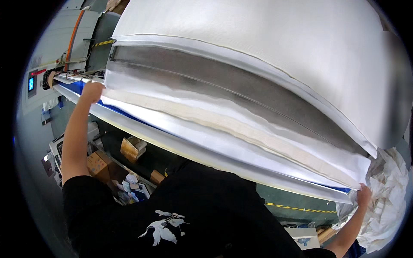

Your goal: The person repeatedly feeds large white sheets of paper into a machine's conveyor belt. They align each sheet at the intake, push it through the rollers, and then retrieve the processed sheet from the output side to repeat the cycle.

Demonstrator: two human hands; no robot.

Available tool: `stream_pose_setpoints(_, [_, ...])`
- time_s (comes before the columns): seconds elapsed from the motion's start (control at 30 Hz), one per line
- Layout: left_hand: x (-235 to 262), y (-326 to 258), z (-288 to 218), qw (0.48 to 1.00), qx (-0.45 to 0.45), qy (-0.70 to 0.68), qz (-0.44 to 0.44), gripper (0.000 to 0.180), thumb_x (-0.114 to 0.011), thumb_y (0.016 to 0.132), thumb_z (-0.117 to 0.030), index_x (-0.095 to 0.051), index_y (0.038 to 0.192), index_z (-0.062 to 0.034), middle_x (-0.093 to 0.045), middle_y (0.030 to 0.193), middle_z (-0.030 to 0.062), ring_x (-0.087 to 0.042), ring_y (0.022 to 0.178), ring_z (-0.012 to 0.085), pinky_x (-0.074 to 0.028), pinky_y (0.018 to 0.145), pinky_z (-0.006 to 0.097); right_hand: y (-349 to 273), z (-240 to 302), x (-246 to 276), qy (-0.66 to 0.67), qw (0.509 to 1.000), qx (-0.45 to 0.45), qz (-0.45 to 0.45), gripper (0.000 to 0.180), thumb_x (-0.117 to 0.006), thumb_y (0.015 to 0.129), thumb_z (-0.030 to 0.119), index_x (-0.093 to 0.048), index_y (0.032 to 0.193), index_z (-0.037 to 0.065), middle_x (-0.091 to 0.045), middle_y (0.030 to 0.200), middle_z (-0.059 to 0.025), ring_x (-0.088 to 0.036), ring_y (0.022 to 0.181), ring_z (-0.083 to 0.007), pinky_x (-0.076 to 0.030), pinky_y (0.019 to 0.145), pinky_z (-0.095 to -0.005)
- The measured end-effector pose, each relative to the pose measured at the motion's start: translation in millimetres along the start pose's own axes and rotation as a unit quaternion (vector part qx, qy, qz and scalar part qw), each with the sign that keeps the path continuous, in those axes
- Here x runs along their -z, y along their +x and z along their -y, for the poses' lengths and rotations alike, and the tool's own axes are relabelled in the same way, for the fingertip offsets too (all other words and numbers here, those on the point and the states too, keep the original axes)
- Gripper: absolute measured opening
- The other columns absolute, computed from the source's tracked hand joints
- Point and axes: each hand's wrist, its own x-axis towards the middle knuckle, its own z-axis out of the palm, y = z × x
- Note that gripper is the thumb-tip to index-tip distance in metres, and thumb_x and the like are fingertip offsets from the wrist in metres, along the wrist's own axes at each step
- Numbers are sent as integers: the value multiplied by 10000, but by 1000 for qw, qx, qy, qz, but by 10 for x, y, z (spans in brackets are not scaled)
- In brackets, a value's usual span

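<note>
white crumpled sheeting (385, 193) beside right hand (364, 194)

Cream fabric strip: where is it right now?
In the head view, the cream fabric strip runs across the middle, bordered by white cloth, from the left hand at upper left to the right hand at lower right.

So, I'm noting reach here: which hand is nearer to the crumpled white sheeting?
Right. The right hand, at the right end of the cream fabric strip, is close beside the crumpled white sheeting. The left hand is at the strip's opposite end, far from it.
</note>
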Motion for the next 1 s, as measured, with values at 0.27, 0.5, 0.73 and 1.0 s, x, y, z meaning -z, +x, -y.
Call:
stream_pose_setpoints(0.27, [-244, 78, -755, 986, -31, 54, 154, 248, -661, 701, -110, -692, 947, -113, -664, 1051, 78, -627, 1001, 254, -496, 779, 411, -185, 393, -498, -160, 974, 43, 151, 201, -530, 763, 163, -660, 903, 102, -652, 952, -134, -615, 911, -319, -497, 765, -449])
stream_pose_setpoints(0.5, [-690, 320, -755, 985, 162, 27, 49, 231, -546, 836, -214, -689, 996, -129, -658, 1072, 97, -629, 989, 313, -502, 756, 437, -167, 338, -740, -163, 974, 49, 148, 250, -472, 866, 210, -668, 870, 56, -642, 939, -170, -607, 916, -344, -490, 790, -451])
stream_pose_setpoints(0.73, [-62, 279, -570, 919, 315, -216, -100, 191, -505, 853, -178, -614, 993, -107, -650, 1037, 121, -634, 970, 307, -522, 773, 423, -163, 471, -1071, -76, 985, 100, 121, 181, -562, 734, 177, -643, 765, 18, -645, 885, -192, -609, 876, -366, -485, 770, -466])
stream_pose_setpoints(1.0, [55, 366, -1401, 904, 222, -340, -133, 289, -491, 836, -189, -595, 1102, -147, -637, 1066, 133, -590, 1011, 341, -477, 823, 445, 180, 1564, -383, 74, 935, 106, 330, 624, -656, 603, 313, -580, 1152, 26, -592, 1132, -235, -570, 1037, -387, -467, 881, -406])
